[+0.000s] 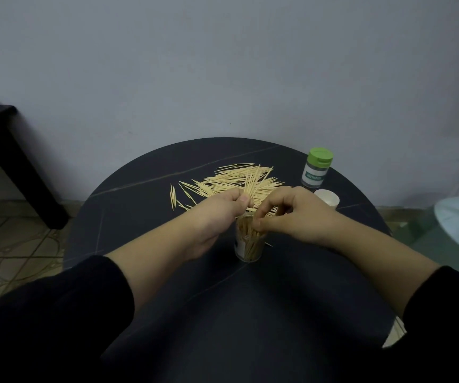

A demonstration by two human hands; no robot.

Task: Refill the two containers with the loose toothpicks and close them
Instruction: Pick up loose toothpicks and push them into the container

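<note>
Black sleeves (57, 313) framed bare forearms over a round dark table (140, 217), the left hand (217, 217) pinching a fanned bundle of toothpicks (253, 183) above an open clear jar (250, 244) while the right hand (297, 214), fingers curled, nipped the bundle's lower ends at the jar's mouth. The jar stood mid-table with bare surface toward the near edge. Loose toothpicks (223, 181) lay beyond, and near the far right rim a green-capped bottle (316, 168) marked "TOOTHPICK" stood beside a white cap (327, 199).

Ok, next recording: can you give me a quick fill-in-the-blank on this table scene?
The ____ hand grips a bunch of toothpicks above the open jar.
The closed jar has a ____ lid.
A white cap sits beside the closed jar on the ____ black table.
Missing words: left, green, round.
</note>
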